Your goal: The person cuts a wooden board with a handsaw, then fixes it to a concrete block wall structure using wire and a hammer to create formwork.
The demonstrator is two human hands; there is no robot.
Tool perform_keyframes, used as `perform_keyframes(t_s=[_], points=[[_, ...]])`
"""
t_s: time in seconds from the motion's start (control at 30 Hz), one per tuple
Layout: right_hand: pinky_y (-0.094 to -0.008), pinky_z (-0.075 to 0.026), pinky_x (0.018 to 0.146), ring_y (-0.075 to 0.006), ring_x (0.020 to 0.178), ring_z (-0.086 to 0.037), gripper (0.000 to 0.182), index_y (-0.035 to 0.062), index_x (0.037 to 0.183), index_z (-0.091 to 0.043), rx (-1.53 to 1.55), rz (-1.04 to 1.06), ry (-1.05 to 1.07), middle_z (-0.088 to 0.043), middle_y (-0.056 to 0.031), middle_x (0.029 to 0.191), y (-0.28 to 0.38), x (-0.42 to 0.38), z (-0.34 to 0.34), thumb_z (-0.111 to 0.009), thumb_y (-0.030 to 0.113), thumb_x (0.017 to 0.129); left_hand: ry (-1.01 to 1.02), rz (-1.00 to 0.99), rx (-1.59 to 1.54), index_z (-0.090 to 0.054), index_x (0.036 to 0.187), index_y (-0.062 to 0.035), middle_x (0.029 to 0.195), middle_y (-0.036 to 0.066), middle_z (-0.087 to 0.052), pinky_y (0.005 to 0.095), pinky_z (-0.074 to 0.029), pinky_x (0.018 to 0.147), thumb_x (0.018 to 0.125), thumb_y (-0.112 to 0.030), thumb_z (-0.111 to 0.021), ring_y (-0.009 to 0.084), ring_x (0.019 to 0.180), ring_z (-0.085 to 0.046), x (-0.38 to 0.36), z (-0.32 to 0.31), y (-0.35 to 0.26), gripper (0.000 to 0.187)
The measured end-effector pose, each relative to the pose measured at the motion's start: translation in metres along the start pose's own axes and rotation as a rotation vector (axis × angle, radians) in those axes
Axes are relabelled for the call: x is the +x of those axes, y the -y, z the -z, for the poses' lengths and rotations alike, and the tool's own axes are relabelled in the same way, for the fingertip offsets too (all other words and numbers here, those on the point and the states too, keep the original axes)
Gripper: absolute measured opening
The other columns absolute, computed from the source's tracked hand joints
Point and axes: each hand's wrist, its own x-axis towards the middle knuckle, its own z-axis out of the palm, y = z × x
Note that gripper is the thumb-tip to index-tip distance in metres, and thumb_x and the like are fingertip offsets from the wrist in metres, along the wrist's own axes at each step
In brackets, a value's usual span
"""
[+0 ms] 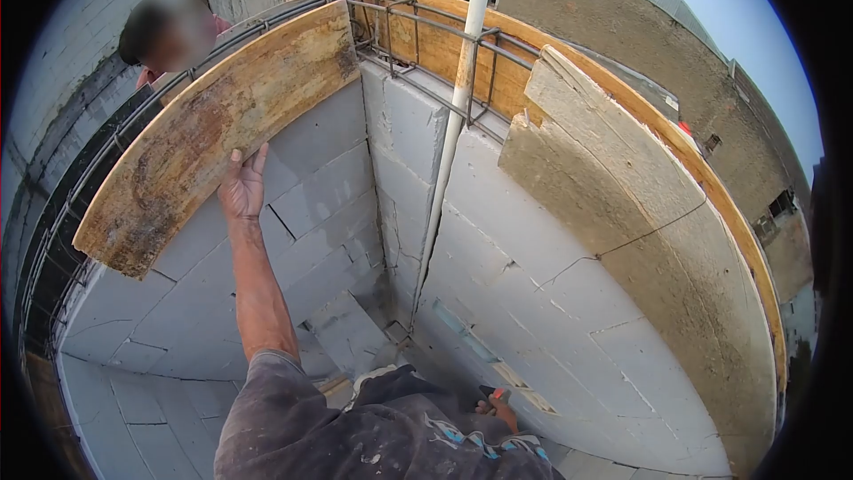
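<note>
My left hand [242, 188] is raised against the lower edge of a stained wooden board [222, 124], fingers at its face, holding it up. This board lies along the top of the grey block wall [311, 160], in front of the steel rebar. Low by my body, my right hand [499, 411] is closed around a tool with a dark end and a red-orange part [489, 391]. Its kind cannot be made out, and my sleeve partly hides that hand.
A white pipe [462, 80] rises in the wall corner beside a rebar cage [484, 71]. Along the right wall runs a cement-stained board [622, 187] with a loose wire [600, 256]. Behind the left wall is another person [164, 36].
</note>
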Motion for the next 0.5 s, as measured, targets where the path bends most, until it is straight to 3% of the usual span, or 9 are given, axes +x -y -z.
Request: perform_keyframes(t_s=[0.2, 0.5], points=[[-0.0314, -0.057, 0.066, -0.0224, 0.084, -0.068, 0.042, -0.0020, 0.120, -0.052, 0.009, -0.038, -0.010, -0.068, -0.0150, 0.102, -0.001, -0.013, -0.014, -0.068, 0.026, 0.093, -0.006, 0.018, 0.029, -0.049, 0.132, -0.0015, 0.132, 0.013, -0.059, 0.0560, -0.041, 0.111, 0.088, 0.000, -0.069, 0.0305, 0.126, -0.055, 0.009, -0.002, 0.004, 0.048], [-0.0348, -0.056, 0.070, -0.0218, 0.082, -0.067, 0.039, -0.0017, 0.118, -0.053, -0.035, -0.013, -0.041, -0.068, -0.0146, 0.100, -0.006, -0.012, -0.014, -0.068, 0.023, 0.092, 0.031, 0.047, 0.044, -0.054, 0.127, -0.0016, 0.126, 0.011, -0.063, 0.0559, -0.043, 0.110, 0.089, -0.003, -0.070, 0.0291, 0.121, -0.059, 0.001, 0.007, -0.009, 0.041]])
